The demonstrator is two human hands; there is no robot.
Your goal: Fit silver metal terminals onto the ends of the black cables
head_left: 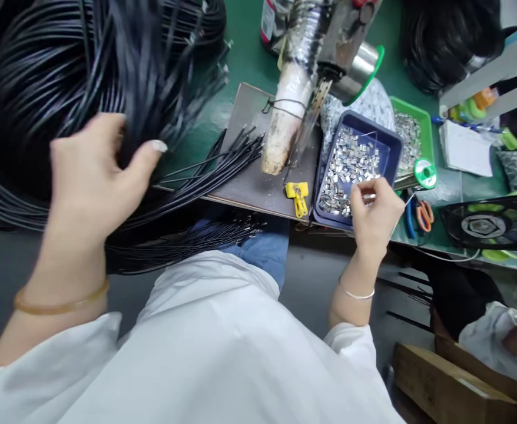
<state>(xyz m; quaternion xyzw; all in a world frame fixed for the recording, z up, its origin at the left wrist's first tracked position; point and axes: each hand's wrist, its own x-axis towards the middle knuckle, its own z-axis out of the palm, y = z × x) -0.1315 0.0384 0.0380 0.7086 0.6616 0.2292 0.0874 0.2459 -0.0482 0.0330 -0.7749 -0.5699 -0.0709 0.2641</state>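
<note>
On the left, my left hand (97,171) is closed round a bundle of thin black cables (141,70), which is smeared by motion. Its fingertips are hidden behind the cables. More cut black cables (236,156) lie over the bench edge, and others (214,241) rest across my lap. Over the near right side of a blue tray (388,141), my right hand (373,215) pinches a thin silvery wire that looks like solder wire (375,147). Small metal clips (351,159) fill much of the tray. A fixture with a scorched white tip (280,135) hangs between my hands.
A yellow clip-like tool (298,197) lies on the brown board (249,118). Right of the tray are a green tray (424,118), a wire spool (425,174), orange-handled scissors (425,216) and a black fan (492,224). A co-worker's sleeve (488,330) shows lower right.
</note>
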